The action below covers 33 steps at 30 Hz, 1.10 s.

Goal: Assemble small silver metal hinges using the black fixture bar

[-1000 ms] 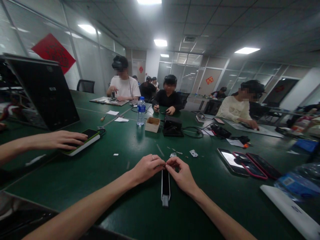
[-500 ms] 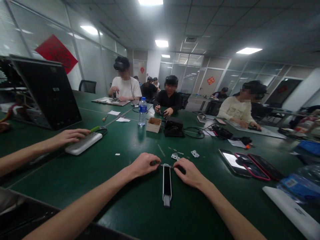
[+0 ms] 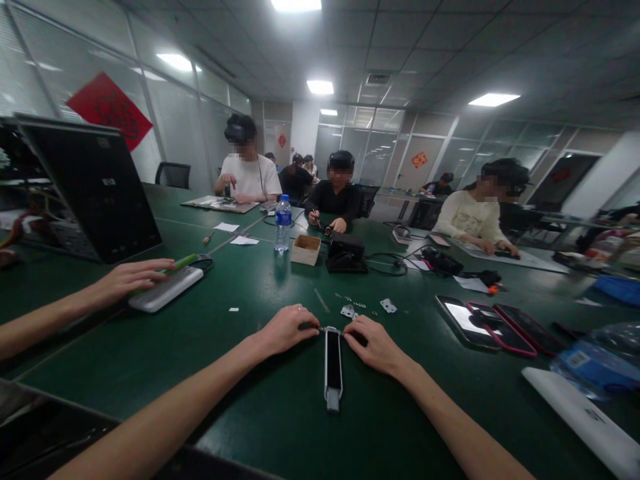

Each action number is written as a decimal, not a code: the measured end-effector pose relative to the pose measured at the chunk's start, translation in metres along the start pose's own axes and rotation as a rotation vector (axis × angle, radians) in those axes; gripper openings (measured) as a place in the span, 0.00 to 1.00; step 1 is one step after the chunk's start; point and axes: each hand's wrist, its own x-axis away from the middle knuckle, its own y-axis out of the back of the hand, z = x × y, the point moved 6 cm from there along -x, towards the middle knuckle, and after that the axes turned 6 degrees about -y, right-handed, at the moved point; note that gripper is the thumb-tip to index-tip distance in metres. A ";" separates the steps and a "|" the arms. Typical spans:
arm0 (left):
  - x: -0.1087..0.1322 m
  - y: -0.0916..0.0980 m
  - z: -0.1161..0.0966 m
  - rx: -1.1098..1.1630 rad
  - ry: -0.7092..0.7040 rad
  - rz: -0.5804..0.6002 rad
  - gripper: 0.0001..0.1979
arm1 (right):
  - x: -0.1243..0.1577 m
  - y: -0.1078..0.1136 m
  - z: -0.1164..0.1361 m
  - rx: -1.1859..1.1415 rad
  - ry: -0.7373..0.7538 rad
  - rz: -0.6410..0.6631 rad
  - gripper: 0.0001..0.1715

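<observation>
A long narrow grey-and-black device (image 3: 333,363) lies lengthwise on the green table (image 3: 250,373) in front of me. My left hand (image 3: 287,328) rests at its far left corner with fingers curled in a pinch. My right hand (image 3: 376,343) sits at its far right corner, fingers likewise curled; what either pinches is too small to make out. Small metal plates and screws (image 3: 367,307) lie just beyond the device.
Another person's hand (image 3: 131,279) lies on a white device (image 3: 165,288) at the left, beside a dark laptop lid (image 3: 90,190). Three phones (image 3: 495,323) lie at the right. A water bottle (image 3: 283,223), small box (image 3: 305,249) and black unit (image 3: 345,253) stand further back. Several people sit across the table.
My hands have parted from a joined pinch above the device's far end and settled at its two corners. The other person's white device has been turned over and shifted.
</observation>
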 end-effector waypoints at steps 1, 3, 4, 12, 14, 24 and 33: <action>0.000 0.000 0.000 0.024 0.012 0.000 0.07 | 0.000 0.000 0.000 -0.004 -0.003 -0.003 0.09; 0.000 -0.001 0.002 0.073 0.063 0.001 0.07 | 0.000 0.001 0.002 -0.009 -0.004 -0.011 0.09; 0.000 -0.002 0.004 0.099 0.092 0.001 0.07 | 0.000 0.001 0.003 -0.011 -0.004 -0.013 0.09; 0.005 -0.003 0.009 0.293 0.273 -0.016 0.11 | -0.002 0.002 0.012 -0.028 -0.051 -0.010 0.09; 0.005 -0.003 0.010 0.310 0.311 -0.008 0.11 | -0.002 0.002 0.012 -0.025 -0.052 -0.021 0.09; 0.002 -0.008 0.012 0.225 0.391 0.038 0.13 | -0.003 0.003 0.015 -0.017 -0.079 -0.053 0.08; -0.001 -0.013 0.017 0.311 0.417 0.090 0.14 | -0.003 0.001 0.014 -0.025 -0.080 -0.048 0.07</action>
